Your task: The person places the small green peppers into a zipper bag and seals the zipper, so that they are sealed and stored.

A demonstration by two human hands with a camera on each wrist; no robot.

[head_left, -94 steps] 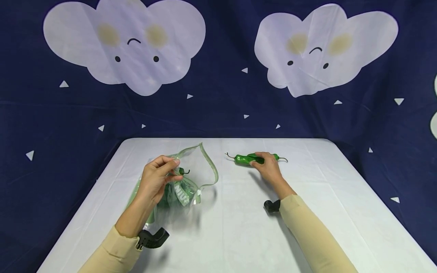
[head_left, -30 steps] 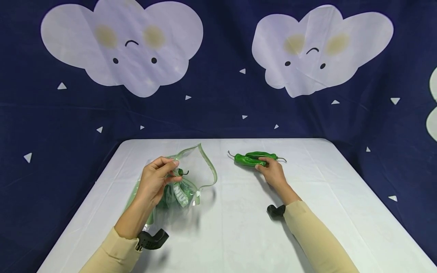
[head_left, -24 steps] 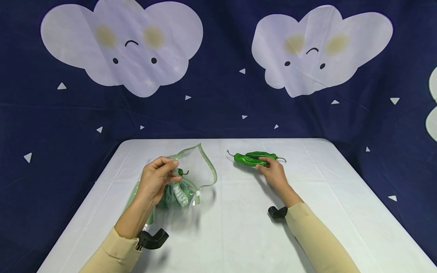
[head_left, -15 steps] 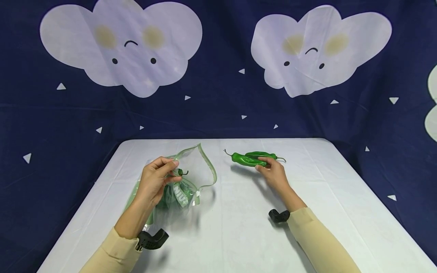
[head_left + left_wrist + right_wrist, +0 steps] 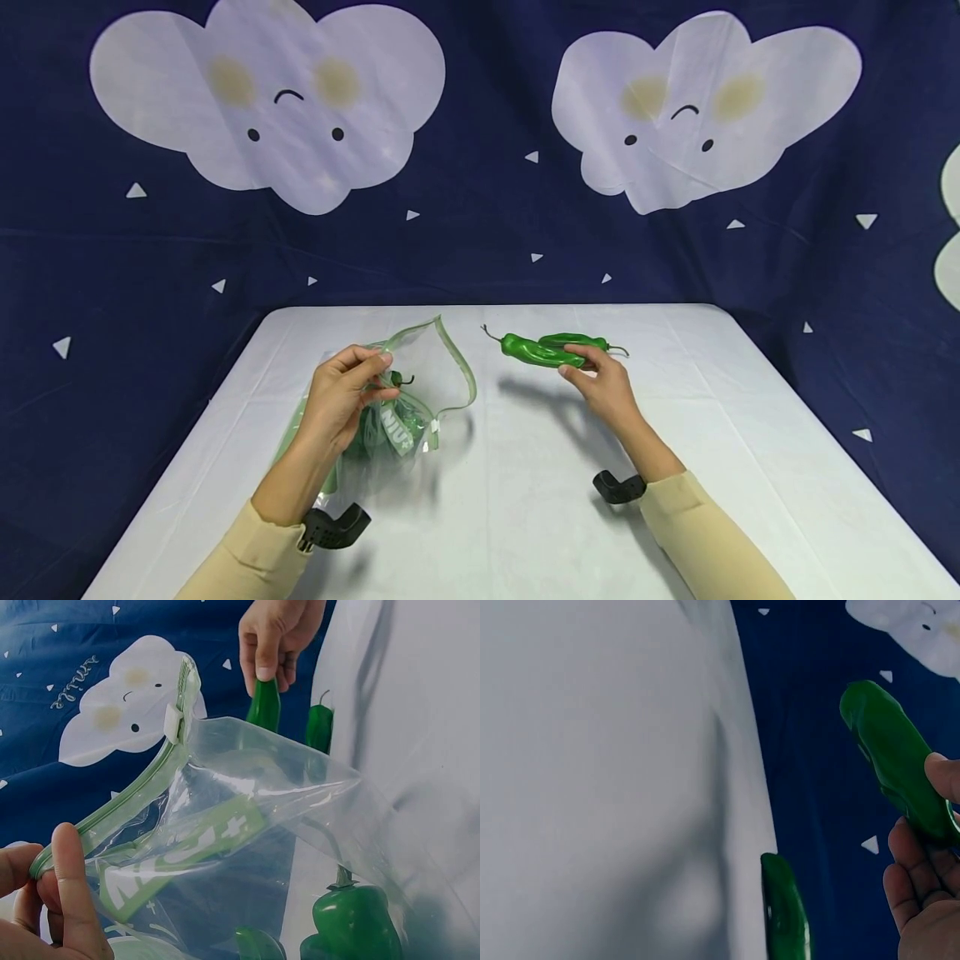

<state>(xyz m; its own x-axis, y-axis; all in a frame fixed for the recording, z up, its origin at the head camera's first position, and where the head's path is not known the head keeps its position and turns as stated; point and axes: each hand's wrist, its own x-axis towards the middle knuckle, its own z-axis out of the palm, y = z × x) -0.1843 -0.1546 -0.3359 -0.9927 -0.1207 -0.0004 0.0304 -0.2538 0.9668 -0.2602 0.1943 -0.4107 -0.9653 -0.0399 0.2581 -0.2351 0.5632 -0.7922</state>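
Observation:
My left hand [image 5: 348, 396] pinches the rim of a clear zip bag [image 5: 450, 367] with a green zip edge, its mouth spread toward the right. Green peppers lie inside; a plump pepper [image 5: 356, 922] shows through the plastic in the left wrist view. With thumb and fingers my right hand [image 5: 606, 385] grips a long green pepper [image 5: 534, 351] by one end, its stem pointing left. The shadow below it stands apart from it on the cloth. A second long green pepper [image 5: 784, 907] lies on the table just behind the held one.
A white cloth covers the table [image 5: 525, 517]. Behind its far edge hangs a dark blue curtain [image 5: 480, 250] with clouds and small triangles. Each wrist wears a black camera, such as the right one [image 5: 618, 487].
My right hand first lay over both peppers, then gripped the nearer one and raised it off the cloth, shifting it slightly left. The left hand and bag have stayed put.

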